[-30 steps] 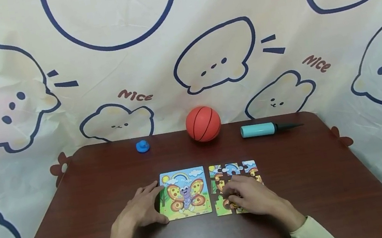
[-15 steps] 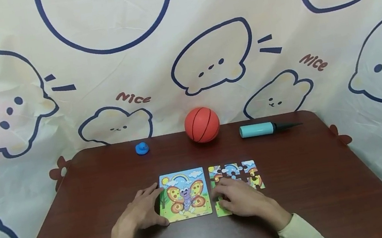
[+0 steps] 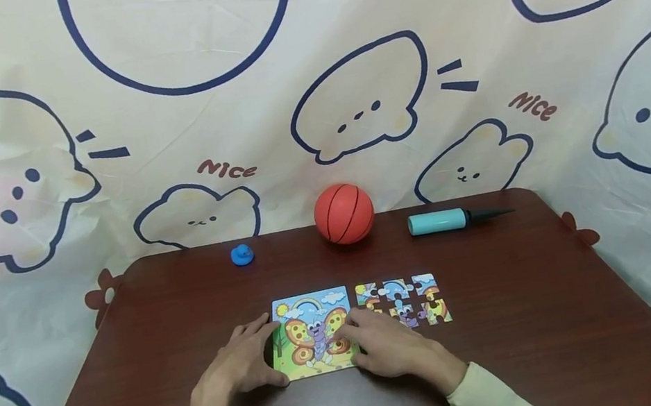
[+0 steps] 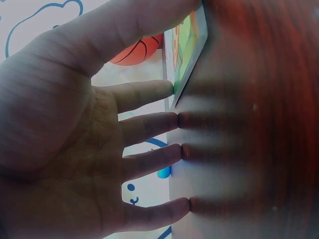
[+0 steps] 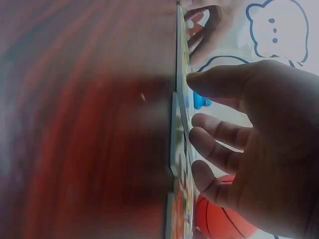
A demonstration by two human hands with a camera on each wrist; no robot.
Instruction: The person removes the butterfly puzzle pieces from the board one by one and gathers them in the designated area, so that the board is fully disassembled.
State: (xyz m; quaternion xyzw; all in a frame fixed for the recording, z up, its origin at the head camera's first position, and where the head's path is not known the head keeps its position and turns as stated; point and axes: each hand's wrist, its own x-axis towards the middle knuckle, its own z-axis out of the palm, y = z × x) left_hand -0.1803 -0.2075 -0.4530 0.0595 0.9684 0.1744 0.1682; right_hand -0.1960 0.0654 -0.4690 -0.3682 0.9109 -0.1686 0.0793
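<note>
A square puzzle board (image 3: 309, 304) with a butterfly picture lies flat on the table. My left hand (image 3: 232, 364) is at its left side, fingers spread, with thumb and index fingertip at the edge. The left wrist view shows the other fingertips (image 4: 169, 209) down at the tabletop. My right hand (image 3: 391, 344) is over the board's right part, its fingers loosely bent, thumb tip close by the lower right corner. Several jigsaw pieces (image 3: 396, 288) lie to the board's right, slightly spaced apart. Under the right hand the lower left of these is hidden.
Along the far edge of the brown table (image 3: 537, 311) are a small blue rubber duck (image 3: 242, 255), a red toy basketball (image 3: 344, 213) and a light-blue hand pump (image 3: 437, 221) with a black nozzle. Behind hangs a cartoon-printed cloth (image 3: 263, 121).
My right hand has moved left from the jigsaw pieces onto the right part of the board, uncovering more middle-row pieces. My left hand has stayed at the board's left edge.
</note>
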